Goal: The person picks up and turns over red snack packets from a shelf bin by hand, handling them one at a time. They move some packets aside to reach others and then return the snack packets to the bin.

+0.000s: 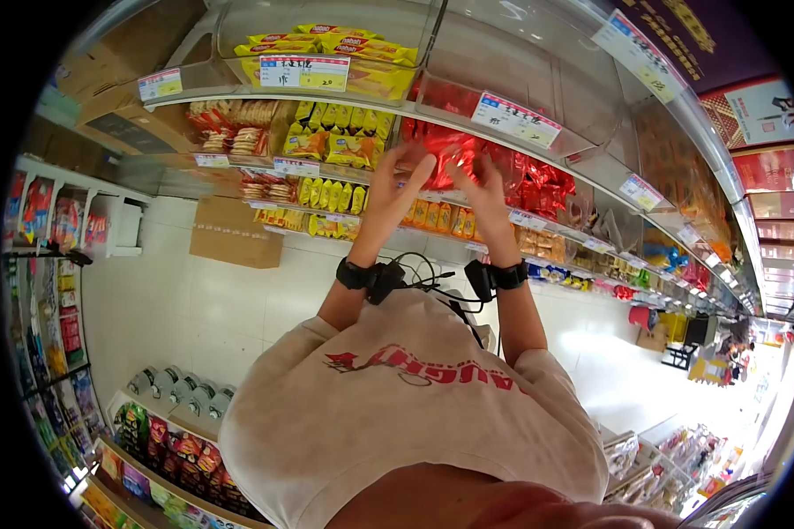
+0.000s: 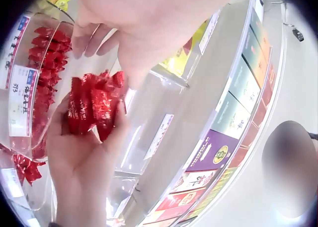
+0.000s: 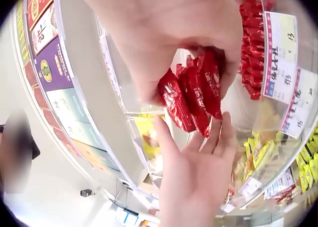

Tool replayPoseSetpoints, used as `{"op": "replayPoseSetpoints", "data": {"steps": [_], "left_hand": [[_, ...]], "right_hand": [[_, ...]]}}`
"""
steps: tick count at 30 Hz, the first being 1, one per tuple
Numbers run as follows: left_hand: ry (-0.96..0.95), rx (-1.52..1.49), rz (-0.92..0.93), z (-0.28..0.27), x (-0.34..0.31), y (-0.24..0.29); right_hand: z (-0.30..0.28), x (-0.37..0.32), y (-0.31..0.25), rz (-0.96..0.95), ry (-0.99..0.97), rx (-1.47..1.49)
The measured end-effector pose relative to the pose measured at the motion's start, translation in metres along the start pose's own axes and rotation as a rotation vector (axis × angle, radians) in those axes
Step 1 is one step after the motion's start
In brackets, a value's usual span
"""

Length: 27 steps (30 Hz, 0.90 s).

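Observation:
Several red foil packets (image 1: 443, 157) (image 2: 102, 107) (image 3: 195, 90) are bunched in my right hand (image 1: 485, 196) (image 2: 82, 155) (image 3: 174, 31), its fingers and thumb curled round them. Facing it is my left hand (image 1: 395, 189) (image 2: 149, 33) (image 3: 194, 170), with relaxed, spread fingers and nothing gripped. In the right wrist view its fingertips lie just below the packets; whether they touch cannot be told. Both hands are in front of a shelf compartment of more red packets (image 1: 538, 181) (image 2: 49, 63) (image 3: 252, 43).
Clear-fronted shelf bins carry price labels (image 1: 515, 120). Yellow packets (image 1: 353, 150) fill bins on the left, with orange packets (image 1: 432, 216) lower down. Boxes (image 2: 231, 115) line the upper shelf. A cardboard box (image 1: 229, 234) stands on the floor, and a snack rack (image 1: 172, 445) is at the lower left.

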<state>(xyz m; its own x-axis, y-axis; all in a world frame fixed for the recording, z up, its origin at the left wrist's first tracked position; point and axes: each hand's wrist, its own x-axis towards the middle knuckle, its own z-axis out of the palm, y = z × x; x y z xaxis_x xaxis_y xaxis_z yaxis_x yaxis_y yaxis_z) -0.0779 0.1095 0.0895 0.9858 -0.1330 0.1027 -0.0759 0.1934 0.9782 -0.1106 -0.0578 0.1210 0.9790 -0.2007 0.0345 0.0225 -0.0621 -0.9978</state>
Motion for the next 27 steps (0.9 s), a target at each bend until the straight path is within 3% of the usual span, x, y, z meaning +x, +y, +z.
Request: {"op": "replayPoseSetpoints", "data": {"steps": [4, 5, 8, 9, 12, 13, 16, 17, 19, 22, 24, 26, 27], "left_hand": [[-0.044, 0.033, -0.031, -0.016, 0.0, 0.011], [-0.084, 0.08, 0.039, -0.016, 0.0, 0.006], [-0.146, 0.235, 0.218, -0.009, -0.002, -0.009], [-0.144, 0.294, 0.253, -0.004, -0.005, -0.011], [-0.104, 0.485, 0.315, 0.008, -0.007, -0.013], [-0.082, 0.549, 0.324, 0.013, -0.009, -0.013], [-0.032, 0.77, 0.403, 0.02, -0.003, -0.026], [-0.022, 0.848, 0.442, 0.021, 0.001, -0.034], [-0.041, 0.886, 0.373, 0.022, 0.009, -0.04], [-0.064, 0.929, 0.239, 0.028, 0.018, -0.039], [-0.085, 0.943, 0.17, 0.033, 0.023, -0.038], [-0.112, 0.946, 0.125, 0.037, 0.032, -0.047], [-0.097, 0.956, 0.164, 0.036, 0.037, -0.054]], "right_hand": [[-0.009, 0.046, 0.035, -0.062, 0.165, -0.446], [-0.004, 0.053, 0.043, -0.132, 0.187, -0.543], [0.013, 0.057, 0.051, 0.155, 0.131, -0.927], [0.009, 0.062, 0.081, 0.068, 0.081, -0.999], [0.033, 0.071, 0.071, 0.15, -0.073, -1.233], [0.03, 0.076, 0.087, 0.086, -0.216, -1.168], [0.034, 0.068, 0.11, -0.336, -0.14, -1.191], [0.032, 0.073, 0.109, -0.347, -0.188, -1.216], [0.025, 0.077, 0.092, -0.272, -0.319, -1.195], [0.019, 0.066, 0.043, -0.158, -0.36, -1.377], [0.002, 0.071, 0.051, -0.076, -0.355, -1.433], [-0.024, 0.093, 0.112, 0.01, -0.382, -1.353], [-0.023, 0.096, 0.114, 0.032, -0.366, -1.374]]}}
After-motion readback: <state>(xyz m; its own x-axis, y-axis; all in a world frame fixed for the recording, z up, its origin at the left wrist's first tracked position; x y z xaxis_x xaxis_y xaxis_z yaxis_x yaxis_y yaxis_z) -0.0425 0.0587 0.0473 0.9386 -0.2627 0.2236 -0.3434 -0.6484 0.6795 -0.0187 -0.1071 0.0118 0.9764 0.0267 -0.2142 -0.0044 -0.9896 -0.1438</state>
